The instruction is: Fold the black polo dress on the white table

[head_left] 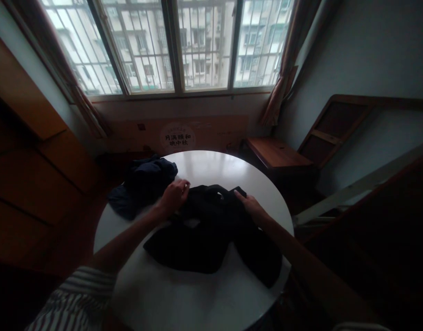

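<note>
A black garment (pixel 211 232) lies crumpled in the middle of a round white table (pixel 184 299). My left hand (pixel 174 195) is closed at the garment's upper left edge, fingers curled on the fabric. My right hand (pixel 250 205) rests on the garment's upper right edge, fingers pressed on the cloth. A second, dark blue garment (pixel 142 184) lies bunched at the table's far left, just beyond my left hand and not touched.
A large barred window (pixel 177 46) with curtains fills the far wall. A cardboard box with printed characters (pixel 179 134) stands behind the table. A wooden bench (pixel 277 154) is at the right, wooden cabinets (pixel 32 138) at the left.
</note>
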